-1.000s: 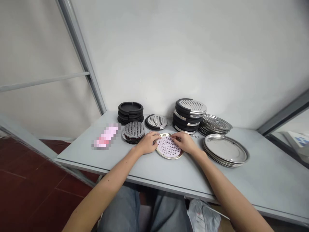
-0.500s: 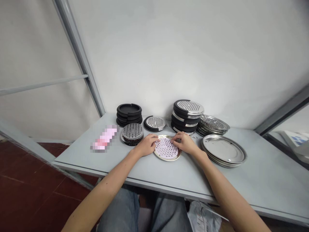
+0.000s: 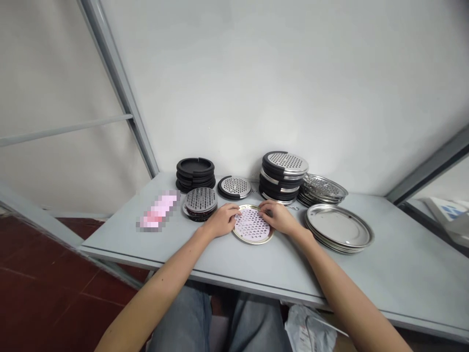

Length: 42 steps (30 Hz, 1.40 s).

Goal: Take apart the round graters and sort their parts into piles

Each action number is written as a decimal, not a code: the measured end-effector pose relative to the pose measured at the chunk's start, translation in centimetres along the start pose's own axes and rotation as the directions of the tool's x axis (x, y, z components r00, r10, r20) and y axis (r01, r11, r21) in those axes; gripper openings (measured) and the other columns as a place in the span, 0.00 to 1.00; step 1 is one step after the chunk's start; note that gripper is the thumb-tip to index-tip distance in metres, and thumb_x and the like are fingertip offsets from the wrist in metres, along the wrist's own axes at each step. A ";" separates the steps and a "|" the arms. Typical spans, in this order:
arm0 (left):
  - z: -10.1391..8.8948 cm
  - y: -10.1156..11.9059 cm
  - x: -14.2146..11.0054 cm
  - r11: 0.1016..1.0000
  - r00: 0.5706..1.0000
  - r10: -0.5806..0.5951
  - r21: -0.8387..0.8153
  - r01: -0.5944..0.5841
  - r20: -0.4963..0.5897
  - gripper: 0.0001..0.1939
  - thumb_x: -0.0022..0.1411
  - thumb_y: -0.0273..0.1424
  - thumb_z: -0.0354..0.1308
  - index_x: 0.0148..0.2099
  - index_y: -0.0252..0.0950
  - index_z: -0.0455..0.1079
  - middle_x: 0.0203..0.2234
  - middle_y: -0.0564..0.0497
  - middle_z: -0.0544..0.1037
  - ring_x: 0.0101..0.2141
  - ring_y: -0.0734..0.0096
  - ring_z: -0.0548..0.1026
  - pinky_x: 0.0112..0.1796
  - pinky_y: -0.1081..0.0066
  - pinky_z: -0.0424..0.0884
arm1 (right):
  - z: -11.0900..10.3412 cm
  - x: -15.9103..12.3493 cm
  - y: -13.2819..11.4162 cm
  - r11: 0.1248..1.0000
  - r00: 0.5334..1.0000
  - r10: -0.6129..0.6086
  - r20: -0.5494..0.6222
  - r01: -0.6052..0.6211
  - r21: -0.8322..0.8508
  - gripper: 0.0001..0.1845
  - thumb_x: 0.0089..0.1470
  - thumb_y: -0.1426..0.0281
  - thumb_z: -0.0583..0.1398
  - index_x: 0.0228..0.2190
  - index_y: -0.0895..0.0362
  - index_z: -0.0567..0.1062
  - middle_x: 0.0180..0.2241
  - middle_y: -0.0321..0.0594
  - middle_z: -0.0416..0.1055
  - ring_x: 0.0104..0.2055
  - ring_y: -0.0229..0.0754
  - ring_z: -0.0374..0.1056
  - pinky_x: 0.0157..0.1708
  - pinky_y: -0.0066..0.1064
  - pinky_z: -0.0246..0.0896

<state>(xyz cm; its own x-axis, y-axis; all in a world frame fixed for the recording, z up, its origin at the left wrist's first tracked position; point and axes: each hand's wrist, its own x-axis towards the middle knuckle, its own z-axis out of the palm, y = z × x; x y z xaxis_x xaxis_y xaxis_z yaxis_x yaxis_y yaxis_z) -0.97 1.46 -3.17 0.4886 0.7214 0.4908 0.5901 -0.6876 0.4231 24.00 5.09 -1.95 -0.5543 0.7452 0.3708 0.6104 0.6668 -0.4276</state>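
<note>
A round perforated metal disc (image 3: 252,225) with a shiny rim lies flat on the grey table (image 3: 234,264). My left hand (image 3: 221,220) rests on the disc's left edge with curled fingers pressing its rim. My right hand (image 3: 279,218) holds the disc's right and far edge the same way, fingertips bent over the top. Both hands grip the same disc between them.
Behind the disc stand a stack of black rings (image 3: 195,174), a small pile of perforated discs (image 3: 200,203), one black-rimmed perforated disc (image 3: 235,187), a tall stack of rimmed discs (image 3: 283,176), a pile of perforated plates (image 3: 322,188) and plain metal plates (image 3: 339,227). A blurred pink thing (image 3: 159,211) lies left.
Both hands have stayed on the disc, with fingers shifting slightly along its far rim. The view has drifted a little.
</note>
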 end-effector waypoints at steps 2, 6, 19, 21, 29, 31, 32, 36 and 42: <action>0.0 0.0 0.0 1.000 1.000 -0.002 -0.002 0.002 0.001 0.19 0.55 0.16 0.49 0.45 0.35 0.74 0.46 0.46 0.74 0.48 0.66 0.71 0.51 0.64 0.68 | -0.1 0.0 -0.1 1.000 1.000 -0.009 0.001 0.009 0.004 0.08 0.53 0.72 0.57 0.29 0.58 0.77 0.39 0.44 0.74 0.38 0.42 0.70 0.41 0.34 0.64; -0.1 0.0 0.0 1.000 1.000 -0.004 -0.011 0.004 0.003 0.19 0.55 0.16 0.49 0.44 0.35 0.75 0.45 0.46 0.75 0.47 0.66 0.72 0.51 0.64 0.69 | -0.2 0.0 0.1 1.000 1.000 -0.011 0.010 0.011 0.002 0.07 0.52 0.71 0.58 0.27 0.57 0.77 0.39 0.44 0.74 0.37 0.42 0.70 0.40 0.32 0.64; 0.0 -0.3 0.1 1.000 1.000 -0.007 -0.022 0.007 -0.006 0.19 0.54 0.16 0.49 0.44 0.35 0.75 0.44 0.46 0.75 0.46 0.66 0.73 0.50 0.63 0.70 | -0.4 0.0 0.3 0.999 0.999 -0.024 0.025 0.023 0.023 0.07 0.52 0.71 0.60 0.28 0.56 0.79 0.38 0.43 0.74 0.39 0.42 0.71 0.44 0.35 0.64; -0.1 -0.3 0.2 1.000 1.000 -0.014 -0.014 0.014 -0.001 0.19 0.54 0.16 0.49 0.43 0.35 0.75 0.45 0.45 0.75 0.46 0.65 0.73 0.49 0.63 0.70 | -0.5 0.0 0.0 0.999 0.999 -0.031 0.024 0.030 0.016 0.07 0.52 0.71 0.59 0.28 0.57 0.78 0.38 0.43 0.74 0.39 0.42 0.71 0.44 0.34 0.64; -0.1 -0.1 0.2 0.999 0.999 -0.043 -0.010 0.043 -0.004 0.18 0.54 0.17 0.50 0.43 0.35 0.75 0.45 0.45 0.75 0.45 0.65 0.74 0.48 0.63 0.72 | -0.7 0.0 -0.7 1.000 1.000 -0.006 0.028 0.006 0.004 0.07 0.52 0.73 0.58 0.28 0.57 0.77 0.37 0.43 0.75 0.38 0.42 0.71 0.42 0.32 0.65; 0.0 -0.1 0.2 0.999 0.999 -0.036 -0.004 0.036 -0.005 0.18 0.54 0.17 0.50 0.43 0.35 0.75 0.45 0.45 0.75 0.46 0.64 0.73 0.49 0.62 0.71 | -0.6 0.0 -0.7 1.000 1.000 -0.005 0.026 0.005 0.002 0.07 0.52 0.73 0.58 0.29 0.58 0.77 0.37 0.43 0.75 0.37 0.42 0.71 0.41 0.32 0.65; 0.0 -0.1 0.2 0.999 0.999 -0.034 -0.002 0.034 -0.005 0.18 0.54 0.17 0.50 0.43 0.35 0.75 0.45 0.45 0.75 0.46 0.64 0.73 0.49 0.62 0.71 | -0.7 -0.1 -0.7 1.000 1.000 -0.007 0.026 0.007 -0.001 0.07 0.52 0.73 0.58 0.29 0.58 0.77 0.37 0.44 0.75 0.37 0.42 0.71 0.41 0.32 0.65; 0.1 -0.2 0.2 0.999 0.999 -0.038 0.006 0.038 -0.007 0.18 0.54 0.17 0.50 0.42 0.35 0.75 0.45 0.45 0.75 0.46 0.64 0.73 0.49 0.62 0.71 | -0.8 0.0 -0.8 1.000 0.999 -0.010 0.030 0.011 -0.004 0.07 0.53 0.72 0.58 0.28 0.57 0.78 0.37 0.44 0.75 0.38 0.42 0.71 0.41 0.32 0.64; 0.2 -0.4 0.2 0.999 0.999 -0.039 0.018 0.040 -0.013 0.18 0.54 0.17 0.50 0.42 0.36 0.75 0.45 0.45 0.74 0.46 0.64 0.73 0.49 0.62 0.71 | -1.1 0.0 -0.4 0.999 0.998 -0.017 0.063 0.015 0.040 0.07 0.51 0.72 0.60 0.29 0.57 0.79 0.40 0.44 0.74 0.39 0.42 0.71 0.44 0.33 0.64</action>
<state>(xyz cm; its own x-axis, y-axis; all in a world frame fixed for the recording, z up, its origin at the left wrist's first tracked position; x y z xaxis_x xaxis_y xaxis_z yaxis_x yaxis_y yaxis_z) -0.97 1.86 -3.35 0.4565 0.7468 0.4837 0.6202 -0.6569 0.4288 24.42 4.80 -0.87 -0.5991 0.7315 0.3256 0.5790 0.6766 -0.4549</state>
